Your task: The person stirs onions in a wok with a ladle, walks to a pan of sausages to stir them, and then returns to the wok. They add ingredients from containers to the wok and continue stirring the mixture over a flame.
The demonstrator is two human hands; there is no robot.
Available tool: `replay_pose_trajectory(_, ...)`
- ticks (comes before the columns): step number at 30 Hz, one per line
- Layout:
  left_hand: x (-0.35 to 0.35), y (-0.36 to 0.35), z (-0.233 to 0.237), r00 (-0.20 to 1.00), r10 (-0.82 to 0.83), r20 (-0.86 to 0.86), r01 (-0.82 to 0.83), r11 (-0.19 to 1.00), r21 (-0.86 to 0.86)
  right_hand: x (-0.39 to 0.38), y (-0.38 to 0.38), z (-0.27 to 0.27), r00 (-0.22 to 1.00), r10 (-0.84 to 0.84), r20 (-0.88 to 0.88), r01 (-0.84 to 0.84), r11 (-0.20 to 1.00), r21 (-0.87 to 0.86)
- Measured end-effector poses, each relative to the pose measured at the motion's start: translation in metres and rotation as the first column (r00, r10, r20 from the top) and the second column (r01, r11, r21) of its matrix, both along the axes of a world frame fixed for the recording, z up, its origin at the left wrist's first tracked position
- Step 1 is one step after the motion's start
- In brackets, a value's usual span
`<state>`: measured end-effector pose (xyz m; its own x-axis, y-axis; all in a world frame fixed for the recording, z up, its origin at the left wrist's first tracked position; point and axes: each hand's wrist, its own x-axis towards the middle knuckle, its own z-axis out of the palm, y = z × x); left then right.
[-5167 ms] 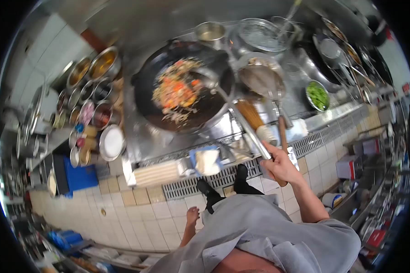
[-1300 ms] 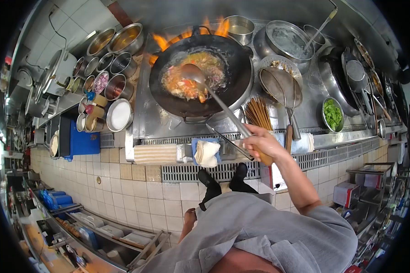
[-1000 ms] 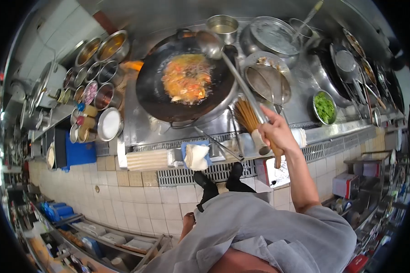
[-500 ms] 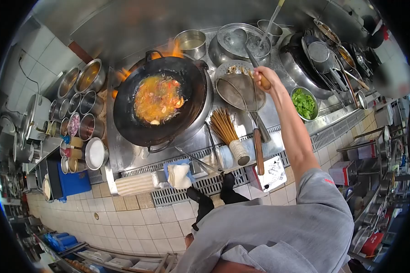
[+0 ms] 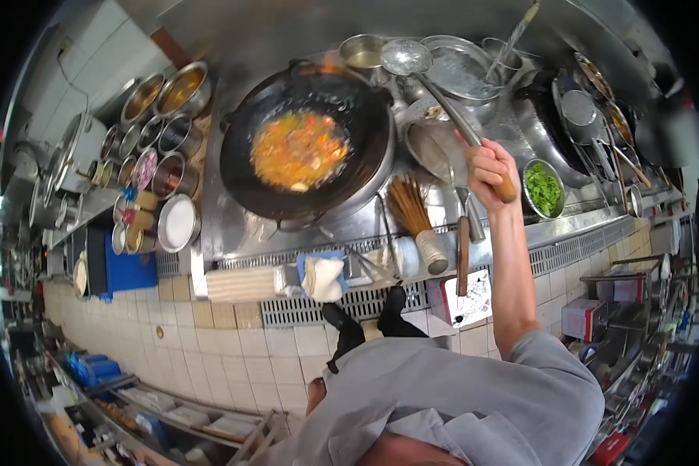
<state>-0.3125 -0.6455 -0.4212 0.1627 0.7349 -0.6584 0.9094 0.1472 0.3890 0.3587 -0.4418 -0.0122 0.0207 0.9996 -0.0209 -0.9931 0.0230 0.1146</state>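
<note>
My right hand (image 5: 489,167) grips the wooden end of a long steel ladle (image 5: 406,56). The ladle's bowl hangs raised at the back of the stove, between a small steel pot (image 5: 363,50) and a round water basin (image 5: 462,71). To the left sits a black wok (image 5: 365,116) holding an orange, saucy mix of vegetables (image 5: 299,150). My right arm reaches over a wire skimmer (image 5: 435,144). Only a sliver of my left hand (image 5: 315,387) shows, low beside my grey shirt, and its fingers are hidden.
Several steel seasoning bowls (image 5: 151,151) line the left side of the stove. A bamboo brush (image 5: 408,208), a white cloth (image 5: 323,277) and a bowl of greens (image 5: 543,189) lie along the front rail. Water runs from a tap (image 5: 519,27) at the back. A second wok (image 5: 555,124) sits at the right.
The ladle left the wok, dipped into the water basin at the back right, and now hangs raised left of the basin. The flames around the wok have died down.
</note>
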Motion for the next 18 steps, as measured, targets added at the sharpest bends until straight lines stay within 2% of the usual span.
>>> replay_pose_trajectory(1, 0.012, 0.012, 0.02, 0.996, -0.08, 0.033, 0.079, 0.996, 0.029, -0.013, -0.007, 0.0, 0.999, 0.004, -0.054, -0.004, 1.0, 0.011)
replay_pose_trajectory(2, 0.028, 0.027, 0.044, 0.994, 0.062, 0.093, -0.057, 0.997, -0.059, -0.026, -0.012, 0.004, 0.994, 0.033, -0.102, -0.033, 0.999, -0.001)
replay_pose_trajectory(4, 0.044, 0.044, 0.061, 0.962, 0.224, 0.158, -0.203, 0.969, -0.14, -0.052, -0.021, 0.014, 0.986, 0.058, -0.154, -0.065, 0.997, -0.04)
replay_pose_trajectory(7, 0.051, 0.055, 0.067, 0.937, 0.288, 0.2, -0.272, 0.957, -0.102, -0.076, -0.028, 0.007, 0.984, 0.112, -0.136, -0.123, 0.989, -0.076)
replay_pose_trajectory(9, 0.058, 0.054, 0.075, 0.911, 0.346, 0.225, -0.338, 0.938, -0.076, -0.087, -0.026, 0.008, 0.982, 0.18, -0.063, -0.188, 0.97, -0.155)
replay_pose_trajectory(11, 0.052, 0.045, 0.062, 0.899, 0.359, 0.252, -0.367, 0.93, -0.018, -0.092, -0.023, 0.008, 0.966, 0.257, 0.023, -0.241, 0.931, -0.273)
replay_pose_trajectory(13, 0.058, 0.045, 0.074, 0.885, 0.393, 0.25, -0.4, 0.916, -0.027, -0.093, -0.016, 0.004, 0.919, 0.344, 0.196, -0.269, 0.906, -0.328)
replay_pose_trajectory(14, 0.061, 0.046, 0.083, 0.876, 0.422, 0.232, -0.419, 0.906, -0.063, -0.093, -0.011, 0.003, 0.88, 0.384, 0.279, -0.277, 0.893, -0.355)
replay_pose_trajectory(15, 0.064, 0.048, 0.093, 0.867, 0.45, 0.213, -0.439, 0.893, -0.098, -0.094, -0.006, 0.005, 0.808, 0.417, 0.416, -0.204, 0.86, -0.467)
replay_pose_trajectory(16, 0.061, 0.049, 0.093, 0.876, 0.419, 0.238, -0.419, 0.906, -0.053, -0.099, 0.0, 0.007, 0.686, 0.439, 0.58, -0.131, 0.859, -0.495)
replay_pose_trajectory(18, 0.054, 0.052, 0.094, 0.893, 0.349, 0.284, -0.374, 0.927, 0.037, -0.11, 0.013, 0.01, 0.354, 0.461, 0.814, 0.03, 0.864, -0.503)
